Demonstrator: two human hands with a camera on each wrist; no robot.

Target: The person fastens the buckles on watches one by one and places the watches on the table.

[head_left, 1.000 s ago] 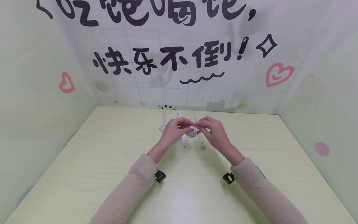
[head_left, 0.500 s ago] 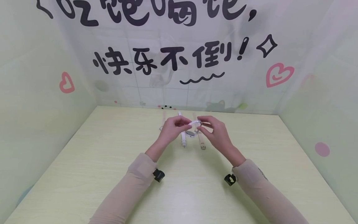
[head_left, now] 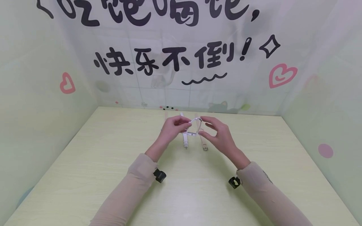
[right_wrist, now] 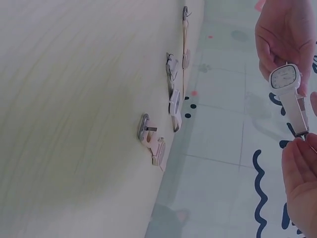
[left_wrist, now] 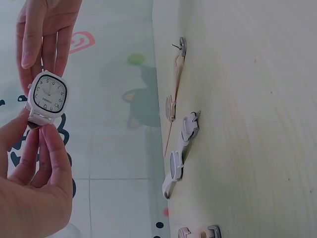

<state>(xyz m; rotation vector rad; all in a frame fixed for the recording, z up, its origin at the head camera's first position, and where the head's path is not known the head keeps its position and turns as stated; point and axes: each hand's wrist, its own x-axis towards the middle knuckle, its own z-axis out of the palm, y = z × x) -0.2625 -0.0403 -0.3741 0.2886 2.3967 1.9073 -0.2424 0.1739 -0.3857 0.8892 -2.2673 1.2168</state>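
A white wristwatch [head_left: 191,134] is held up off the table between both hands, its strap bent into a loop. My left hand [head_left: 173,130] pinches it at the left side of the loop. On the other side, my right hand [head_left: 217,133] has its thumb and fingertips on the strap. The square white dial [left_wrist: 48,94] with dark numerals shows in the left wrist view. In the right wrist view, the white strap [right_wrist: 296,111] runs from the case to the fingertips of my right hand [right_wrist: 303,183].
Another white wristwatch [head_left: 185,141] and a pink wristwatch [head_left: 205,145] lie below the hands on the pale wooden table [head_left: 181,188]. A second pink wristwatch [right_wrist: 185,54] lies farther left, mostly hidden by my left hand in the head view. A printed cloth wall [head_left: 141,94] stands behind.
My hands have drawn slightly apart. The white wristwatch has turned between them, and its strap now shows as an open loop where the fingers earlier covered it.
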